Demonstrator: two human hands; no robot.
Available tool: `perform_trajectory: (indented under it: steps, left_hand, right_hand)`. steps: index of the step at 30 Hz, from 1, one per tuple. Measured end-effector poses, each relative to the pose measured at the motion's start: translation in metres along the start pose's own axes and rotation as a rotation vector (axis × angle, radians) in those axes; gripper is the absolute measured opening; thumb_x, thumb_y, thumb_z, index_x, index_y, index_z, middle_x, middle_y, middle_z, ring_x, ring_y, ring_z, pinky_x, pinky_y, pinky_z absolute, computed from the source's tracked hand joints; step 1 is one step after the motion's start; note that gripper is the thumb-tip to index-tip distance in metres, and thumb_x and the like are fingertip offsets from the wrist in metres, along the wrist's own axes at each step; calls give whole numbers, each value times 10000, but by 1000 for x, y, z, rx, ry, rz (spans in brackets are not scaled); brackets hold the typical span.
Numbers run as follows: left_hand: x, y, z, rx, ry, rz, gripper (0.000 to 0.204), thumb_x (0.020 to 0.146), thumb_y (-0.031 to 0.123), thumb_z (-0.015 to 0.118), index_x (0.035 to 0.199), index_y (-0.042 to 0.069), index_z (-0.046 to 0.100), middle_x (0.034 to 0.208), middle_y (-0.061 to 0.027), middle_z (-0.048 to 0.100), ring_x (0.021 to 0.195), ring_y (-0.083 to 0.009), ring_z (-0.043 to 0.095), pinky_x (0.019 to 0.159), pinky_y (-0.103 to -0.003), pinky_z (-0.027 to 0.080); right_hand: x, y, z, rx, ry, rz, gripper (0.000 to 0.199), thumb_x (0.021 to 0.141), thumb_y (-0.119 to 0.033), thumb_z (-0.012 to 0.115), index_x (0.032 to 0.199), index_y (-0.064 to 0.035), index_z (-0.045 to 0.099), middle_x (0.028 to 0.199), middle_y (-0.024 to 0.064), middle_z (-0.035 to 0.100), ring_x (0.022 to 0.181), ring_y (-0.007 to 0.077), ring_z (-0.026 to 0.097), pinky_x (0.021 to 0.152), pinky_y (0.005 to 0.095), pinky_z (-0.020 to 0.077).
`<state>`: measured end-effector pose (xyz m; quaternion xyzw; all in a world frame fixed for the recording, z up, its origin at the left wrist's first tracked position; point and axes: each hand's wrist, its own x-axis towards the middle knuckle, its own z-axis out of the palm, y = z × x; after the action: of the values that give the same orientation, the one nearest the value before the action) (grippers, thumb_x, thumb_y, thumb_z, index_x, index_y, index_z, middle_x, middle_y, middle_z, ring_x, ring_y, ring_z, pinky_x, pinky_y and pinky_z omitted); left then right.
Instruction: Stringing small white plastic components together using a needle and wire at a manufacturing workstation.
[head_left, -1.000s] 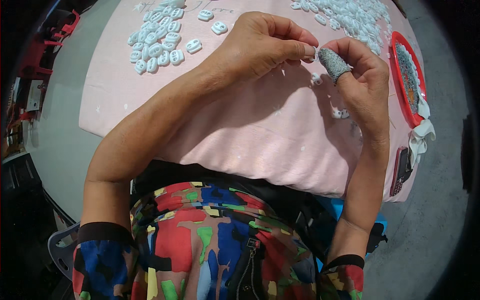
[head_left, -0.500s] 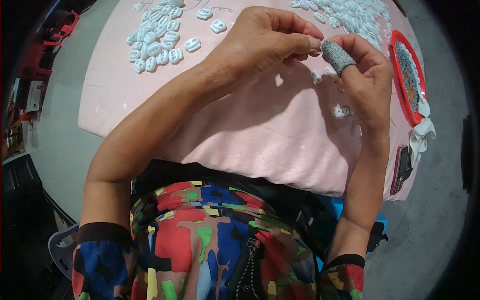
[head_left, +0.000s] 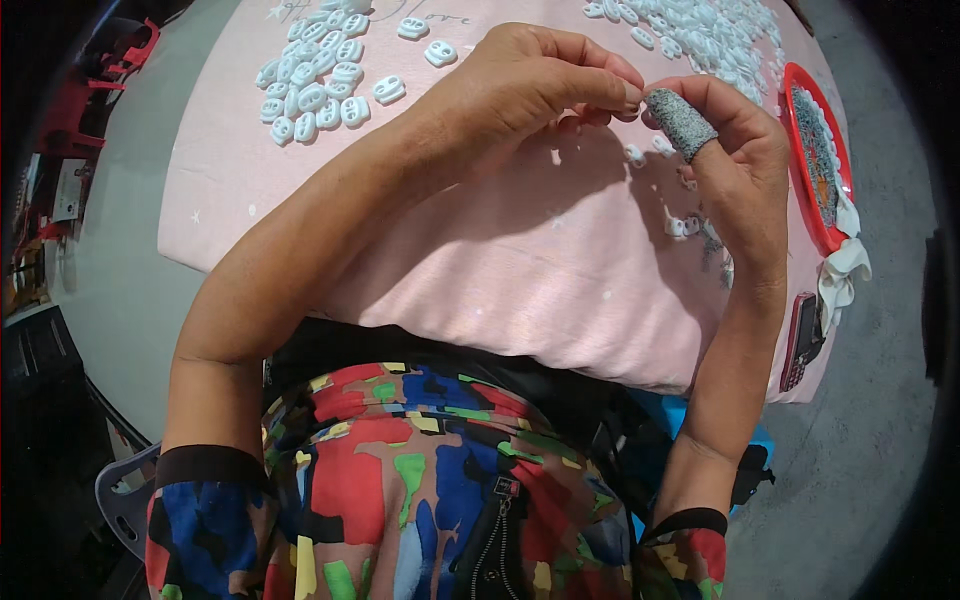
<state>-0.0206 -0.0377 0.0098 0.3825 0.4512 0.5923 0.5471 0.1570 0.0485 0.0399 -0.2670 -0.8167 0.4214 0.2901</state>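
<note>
My left hand [head_left: 545, 85] is closed in a pinch, thumb against fingers, at the far middle of the table. A small white plastic piece [head_left: 629, 113] shows at its fingertips, largely hidden. My right hand [head_left: 735, 135] meets it there, its fingers curled in and its thumb wearing a grey speckled finger cover [head_left: 682, 124]. What the right fingertips grip is hidden. Below the hands lie a few loose white plastic parts [head_left: 683, 226], with small grey bits beside them. Left of my left hand is a group of white oval pieces with two slots [head_left: 312, 97].
A pink cloth covers the table [head_left: 480, 270]. Beyond my right hand spreads a pile of small white parts [head_left: 715, 45]. At the right edge stand a red tray [head_left: 797, 130] of small grey pieces, a white cloth [head_left: 843, 270] and a red keypad phone [head_left: 800, 340].
Both hands have moved slightly down and right, still meeting at the fingertips. The right hand's fingers have shifted a little. The loose pieces on the table lie as before.
</note>
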Motion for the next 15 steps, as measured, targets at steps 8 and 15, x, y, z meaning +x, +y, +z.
perform_trajectory:
  steps: [8, 15]
  left_hand:
    - [4, -6, -7, -45, -52, 5, 250, 855, 172, 720, 1053, 29, 667, 869, 1, 666, 715, -30, 550, 635, -153, 432]
    - [4, -6, -9, -68, -56, -24, 255, 864, 192, 714, 1053, 27, 665, 868, -5, 662, 730, -29, 557, 661, -145, 456]
  right_hand:
    - [4, 11, -38, -38, 62, 48, 225, 858, -22, 582, 1049, 13, 697, 869, 60, 699, 789, 93, 642, 683, 205, 487]
    - [0, 7, -42, -345, -278, 248, 179, 777, -58, 615, 917, 29, 684, 708, 41, 637, 612, 88, 568, 558, 246, 454]
